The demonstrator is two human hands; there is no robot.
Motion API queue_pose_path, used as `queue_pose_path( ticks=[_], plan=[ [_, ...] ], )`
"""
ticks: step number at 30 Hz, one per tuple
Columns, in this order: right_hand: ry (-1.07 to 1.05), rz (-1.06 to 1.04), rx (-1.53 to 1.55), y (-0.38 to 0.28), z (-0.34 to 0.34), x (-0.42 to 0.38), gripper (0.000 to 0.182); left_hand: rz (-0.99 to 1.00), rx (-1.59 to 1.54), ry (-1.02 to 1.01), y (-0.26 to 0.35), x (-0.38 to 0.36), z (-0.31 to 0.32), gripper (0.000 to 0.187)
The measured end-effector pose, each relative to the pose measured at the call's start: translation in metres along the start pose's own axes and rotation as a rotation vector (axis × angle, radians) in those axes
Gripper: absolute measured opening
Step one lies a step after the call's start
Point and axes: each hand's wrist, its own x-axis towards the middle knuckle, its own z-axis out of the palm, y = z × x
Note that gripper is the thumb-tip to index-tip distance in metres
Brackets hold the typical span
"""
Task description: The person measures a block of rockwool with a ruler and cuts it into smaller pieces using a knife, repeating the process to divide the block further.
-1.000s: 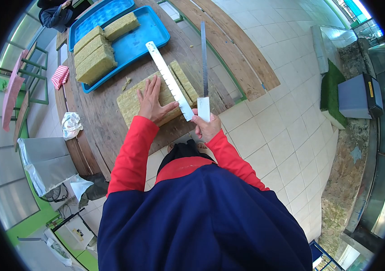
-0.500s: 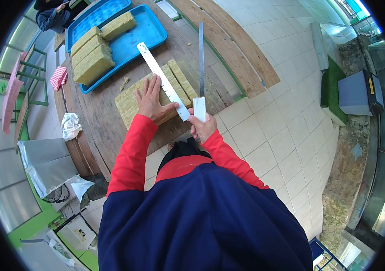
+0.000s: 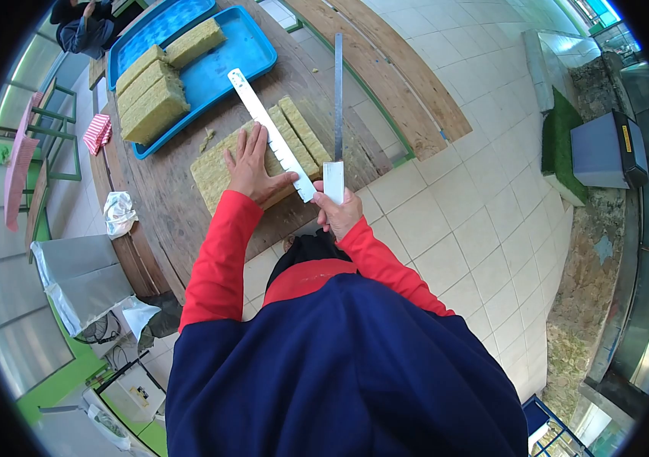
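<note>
My left hand (image 3: 253, 167) lies flat with fingers spread on a yellowish, fibrous rockwool slab (image 3: 212, 174), its thumb against the edge of a white notched ruler (image 3: 273, 133). That ruler crosses the slab diagonally, its near end jutting past the slab's near side. In my right hand (image 3: 346, 214) is the white handle of a long, straight-bladed knife (image 3: 339, 99), blade pointing away from me, to the right of the slab. My right fingertips are right at the ruler's near end. A lengthwise cut line shows in the slab to the right of the ruler.
Rockwool pieces (image 3: 153, 107) sit in a blue tray (image 3: 262, 55) on the wooden table (image 3: 158, 183). A red-striped cloth (image 3: 97, 134) and a crumpled white bag (image 3: 119, 214) lie at the left. A wooden bench (image 3: 408, 84) stands to the right; a person (image 3: 84, 30) is at the far left.
The view has shifted slightly. My left hand and the ruler keep their place on the slab, and my right hand still holds the knife beside it.
</note>
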Motion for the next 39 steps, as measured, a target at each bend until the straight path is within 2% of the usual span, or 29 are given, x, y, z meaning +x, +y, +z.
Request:
queue_pose_path(
  ticks=[11, 14, 16, 17, 19, 21, 23, 26, 30, 32, 37, 39],
  plan=[
    [0.023, -0.015, -0.022, 0.0, 0.001, -0.001, 0.025, -0.002, 0.04, 0.005, 0.002, 0.0, 0.001, 0.12],
    [0.026, -0.017, -0.123, -0.004, -0.001, -0.007, 0.025, 0.001, 0.046, 0.004, 0.002, 0.001, 0.002, 0.12],
    [0.031, -0.231, -0.518, 0.0, -0.011, -0.013, 0.028, 0.005, 0.049, 0.006, 0.0, 0.001, 0.002, 0.121],
    [0.03, -0.232, -0.518, 0.001, -0.015, -0.018, 0.028, 0.004, 0.045, 0.004, 0.001, 0.0, 0.002, 0.121],
    [0.118, -0.636, -0.996, 0.0, -0.018, -0.036, 0.03, 0.005, 0.04, 0.002, 0.002, 0.0, 0.001, 0.121],
    [0.09, -0.564, -0.993, -0.002, -0.023, -0.054, 0.033, 0.002, 0.045, -0.005, 0.002, 0.0, 0.001, 0.121],
    [-0.008, -0.354, -1.063, 0.002, -0.032, -0.065, 0.04, -0.001, 0.046, -0.007, 0.003, 0.001, 0.0, 0.121],
    [-0.011, -0.281, -1.192, -0.002, -0.032, -0.076, 0.045, -0.002, 0.048, -0.01, 0.001, 0.001, 0.002, 0.121],
    [0.0, -0.289, -1.195, -0.001, -0.035, -0.078, 0.047, -0.011, 0.032, -0.012, 0.003, 0.0, 0.0, 0.114],
    [0.042, -0.413, -1.269, 0.003, -0.036, -0.078, 0.04, -0.007, 0.033, -0.012, 0.003, 0.0, 0.0, 0.114],
    [0.034, -0.392, -1.287, -0.002, -0.036, -0.083, 0.041, -0.002, 0.033, -0.009, 0.003, 0.0, 0.0, 0.114],
    [0.035, -0.393, -1.278, -0.006, -0.035, -0.085, 0.041, 0.003, 0.05, -0.013, 0.002, 0.0, 0.0, 0.119]
  ],
)
